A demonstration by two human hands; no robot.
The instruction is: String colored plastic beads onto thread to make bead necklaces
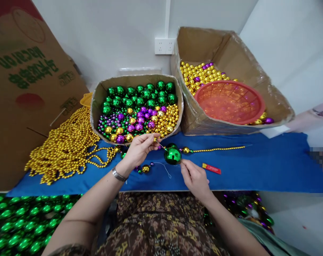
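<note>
A large shiny green bead [172,155] hangs just above the blue cloth, between my two hands. My left hand [141,149] is closed in a pinch on a thin string [160,144] that runs to the bead's upper left. At the bead's lower right edge, my right hand [196,179] is closed with its fingertips against the bead. Behind them lies a bead strand with a gold bead [186,150] and a row of small gold beads [220,148]. A loose loop of white thread [165,169] and another gold bead [145,169] rest nearer me.
A cut-down carton [137,79] holds green, purple and gold beads. At the right stands a taller carton [204,39] with a red basket [230,119] inside. Gold bead chains [62,149] are piled left. A red-and-yellow strip [212,168] lies beside my right hand.
</note>
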